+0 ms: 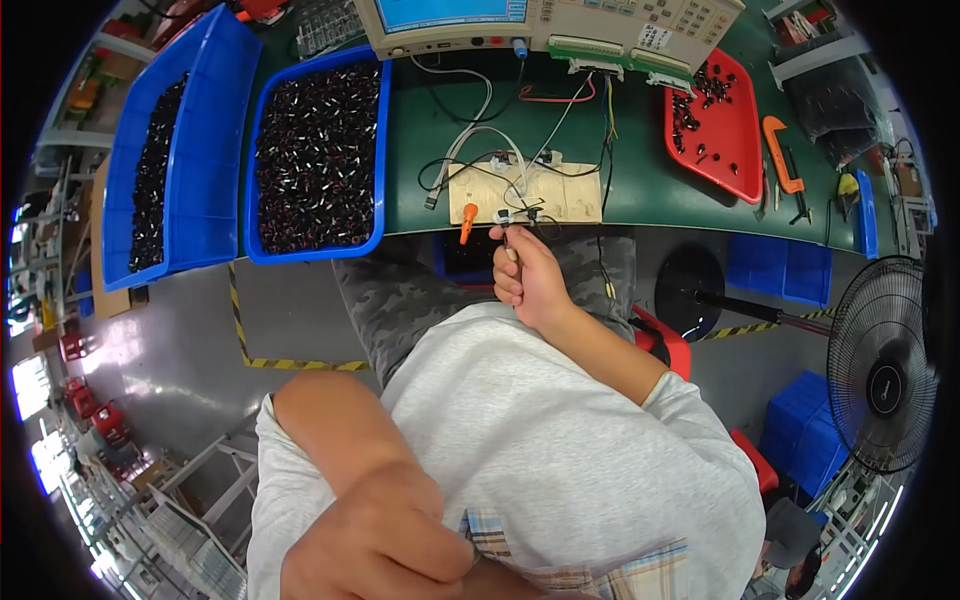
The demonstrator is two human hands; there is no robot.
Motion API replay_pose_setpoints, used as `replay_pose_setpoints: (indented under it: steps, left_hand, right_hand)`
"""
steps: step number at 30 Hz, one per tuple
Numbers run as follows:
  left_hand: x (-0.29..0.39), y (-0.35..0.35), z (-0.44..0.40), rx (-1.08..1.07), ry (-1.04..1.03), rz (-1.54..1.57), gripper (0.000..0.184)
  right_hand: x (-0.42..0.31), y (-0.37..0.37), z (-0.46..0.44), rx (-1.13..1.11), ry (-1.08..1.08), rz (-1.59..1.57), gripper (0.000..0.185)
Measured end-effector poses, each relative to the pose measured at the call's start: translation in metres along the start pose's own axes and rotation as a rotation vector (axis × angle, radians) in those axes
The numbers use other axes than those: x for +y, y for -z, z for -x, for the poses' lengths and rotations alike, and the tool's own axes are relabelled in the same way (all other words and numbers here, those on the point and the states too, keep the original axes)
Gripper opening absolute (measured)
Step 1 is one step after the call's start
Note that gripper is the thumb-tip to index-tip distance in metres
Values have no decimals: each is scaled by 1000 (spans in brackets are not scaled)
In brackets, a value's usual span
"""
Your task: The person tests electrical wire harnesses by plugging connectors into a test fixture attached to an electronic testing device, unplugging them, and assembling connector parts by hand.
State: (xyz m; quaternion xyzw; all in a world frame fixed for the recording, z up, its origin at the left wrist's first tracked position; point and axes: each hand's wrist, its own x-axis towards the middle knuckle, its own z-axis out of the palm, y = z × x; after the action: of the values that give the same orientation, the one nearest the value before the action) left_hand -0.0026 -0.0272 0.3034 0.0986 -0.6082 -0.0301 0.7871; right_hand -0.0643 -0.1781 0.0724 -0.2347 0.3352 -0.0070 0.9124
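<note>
My right hand [532, 280] is at the table's front edge, just below a pale wooden board [575, 195]. Its thumb and fingers are closed around a small, slim part [511, 254], whose kind is too small to make out. The part is close to the small black-and-white contacts [518, 215] on the board's front edge. An orange clip [467, 222] is at the board's left end. Near the camera, my left hand [375, 535] is raised with curled fingers beside a piece of checked cloth [488, 532]; whatever it holds, if anything, is hidden.
A blue tray [383, 150] full of small dark components and a tilted blue bin [215, 150] stand left. A measuring instrument [560, 25] with cables is at the back. On the right are a red tray [745, 150], an orange tool [783, 155] and a fan [885, 380].
</note>
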Motion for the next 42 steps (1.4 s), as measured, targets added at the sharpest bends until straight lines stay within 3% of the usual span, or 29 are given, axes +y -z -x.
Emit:
replay_pose_setpoints:
  steps: [6,15,21,24,26,29,31,33,36,39,42]
  left_hand:
    - [7,-1,5,-15,180,227,32]
    - [16,2,5,-113,174,214,29]
    - [19,4,-3,-60,108,169,35]
    - [24,13,-1,-168,244,226,40]
    - [23,30,13,-275,208,216,17]
    - [23,44,28,-203,477,36,24]
    - [18,53,54,12,880,-244,32]
    - [7,60,83,342,1365,-316,37]
    - [-14,74,131,356,1552,-582,43]
    - [-35,70,189,450,1416,-566,42]
    - [-35,74,177,739,1615,-167,40]
  right_hand:
    - [1,-3,-1,-12,-5,-63,22]
    - [-2,-1,3,-20,-31,21,22]
    - [5,8,2,-45,-45,172,20]
    - [7,12,-1,-5,-70,229,26]
    - [13,10,-15,112,-66,253,35]
    - [17,23,-23,122,-68,437,45]
    - [27,28,-19,-38,214,655,29]
    - [27,16,-2,-91,472,850,24]
    - [-5,-27,39,-126,489,1150,23]
    - [-8,-45,34,-242,629,1430,24]
    - [-8,-38,26,-266,663,1599,23]
